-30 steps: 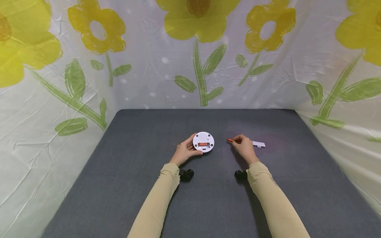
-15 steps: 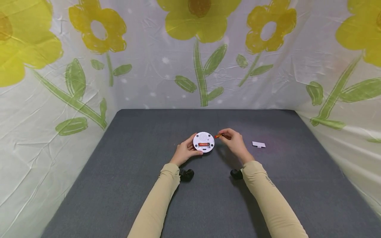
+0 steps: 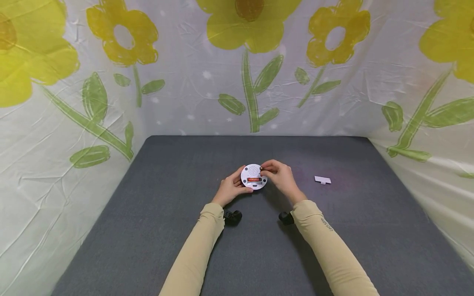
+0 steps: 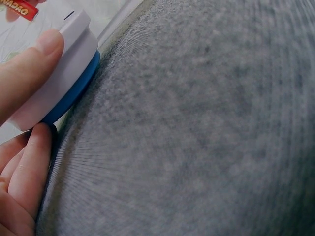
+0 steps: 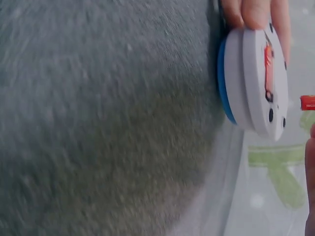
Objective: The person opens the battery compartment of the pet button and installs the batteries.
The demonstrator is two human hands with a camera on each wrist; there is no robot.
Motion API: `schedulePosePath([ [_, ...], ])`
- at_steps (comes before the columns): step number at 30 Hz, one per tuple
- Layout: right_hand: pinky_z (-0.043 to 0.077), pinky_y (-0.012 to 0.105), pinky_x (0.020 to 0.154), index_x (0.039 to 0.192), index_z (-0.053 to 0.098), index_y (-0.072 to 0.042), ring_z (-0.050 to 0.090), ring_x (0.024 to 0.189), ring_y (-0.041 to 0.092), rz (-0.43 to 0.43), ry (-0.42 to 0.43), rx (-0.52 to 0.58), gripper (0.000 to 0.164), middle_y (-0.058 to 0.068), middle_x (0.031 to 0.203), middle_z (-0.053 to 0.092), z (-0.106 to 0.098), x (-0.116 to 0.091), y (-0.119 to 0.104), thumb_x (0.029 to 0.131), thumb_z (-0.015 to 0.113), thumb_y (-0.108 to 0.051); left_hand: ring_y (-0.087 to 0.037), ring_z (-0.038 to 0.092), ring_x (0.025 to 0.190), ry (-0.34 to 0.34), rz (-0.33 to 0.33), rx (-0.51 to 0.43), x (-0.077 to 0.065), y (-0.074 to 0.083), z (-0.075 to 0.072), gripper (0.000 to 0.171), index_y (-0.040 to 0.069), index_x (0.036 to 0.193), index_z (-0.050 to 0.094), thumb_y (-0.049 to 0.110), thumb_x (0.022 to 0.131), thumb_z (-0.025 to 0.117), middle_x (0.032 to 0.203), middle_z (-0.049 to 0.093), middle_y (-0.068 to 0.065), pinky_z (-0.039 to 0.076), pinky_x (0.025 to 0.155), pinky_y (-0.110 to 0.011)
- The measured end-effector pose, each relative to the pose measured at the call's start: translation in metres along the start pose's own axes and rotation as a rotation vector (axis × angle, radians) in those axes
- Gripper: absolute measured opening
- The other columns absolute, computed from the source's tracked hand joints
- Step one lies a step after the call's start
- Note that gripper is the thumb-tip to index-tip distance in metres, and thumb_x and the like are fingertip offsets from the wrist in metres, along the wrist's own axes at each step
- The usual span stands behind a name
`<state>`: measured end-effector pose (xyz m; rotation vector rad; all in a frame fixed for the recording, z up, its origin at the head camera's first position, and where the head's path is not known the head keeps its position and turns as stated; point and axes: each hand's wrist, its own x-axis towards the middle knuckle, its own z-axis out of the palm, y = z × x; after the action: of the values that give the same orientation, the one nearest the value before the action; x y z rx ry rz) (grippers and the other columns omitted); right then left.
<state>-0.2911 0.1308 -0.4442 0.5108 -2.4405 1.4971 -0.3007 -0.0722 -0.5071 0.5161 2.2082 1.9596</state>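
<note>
A round white device [image 3: 253, 169] with speaker holes, small dark feet and a blue far side [image 5: 225, 83] is tilted up on its edge. My left hand [image 3: 228, 190] grips its left side, thumb [image 4: 37, 64] along the near rim. One red battery [image 3: 254, 179] lies in its uncovered compartment. My right hand [image 3: 283, 179] pinches a second red battery [image 5: 308, 103] between thumb and fingertips, right over the device's upper right edge. In the head view the fingers mostly hide that battery; its red end [image 4: 23, 9] shows in the left wrist view.
A small white battery cover [image 3: 323, 180] with a tab lies on the dark grey table [image 3: 192, 160], to the right of my right hand. Behind the table hangs a white curtain [image 3: 185, 111] with yellow flowers. A black wrist mount [image 3: 232, 218] juts inward from each cuff.
My right hand has moved left from beside the battery cover to the device, carrying the second battery. The left hand and the device have stayed in place.
</note>
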Motion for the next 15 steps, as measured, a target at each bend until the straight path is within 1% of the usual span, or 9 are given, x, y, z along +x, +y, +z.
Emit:
schedulePosePath([
  [7,0.053,0.032,0.068,0.094,0.071,-0.004,0.065,0.080,0.018,-0.067,-0.094,-0.096,0.016,0.005,0.087,0.070,0.013,-0.004,-0.001,0.078,0.073,-0.003,-0.017,0.049,0.118,-0.010,0.051,-0.011,-0.001,-0.002,0.000,0.092,0.007,0.146,0.028,0.010,0.070,0.080,0.140,0.040,-0.012,0.046,0.089,-0.027],
  [11,0.053,0.030,0.067,0.095,0.073,-0.007,0.064,0.082,0.017,-0.067,-0.139,-0.165,0.016,0.003,0.087,0.068,0.018,-0.005,-0.002,0.079,0.073,-0.006,-0.016,0.049,0.118,-0.018,0.053,-0.017,-0.001,-0.002,0.000,0.092,0.008,0.147,0.027,0.009,0.071,0.079,0.141,0.040,-0.012,0.046,0.089,-0.027],
  [15,0.053,0.031,0.069,0.094,0.074,-0.008,0.062,0.083,0.018,-0.118,-0.174,-0.248,0.015,0.003,0.088,0.067,0.021,-0.005,-0.003,0.079,0.073,-0.005,-0.016,0.049,0.118,-0.018,0.053,-0.025,-0.001,-0.002,-0.001,0.091,0.008,0.147,0.027,0.008,0.072,0.079,0.141,0.039,-0.011,0.046,0.088,-0.026],
])
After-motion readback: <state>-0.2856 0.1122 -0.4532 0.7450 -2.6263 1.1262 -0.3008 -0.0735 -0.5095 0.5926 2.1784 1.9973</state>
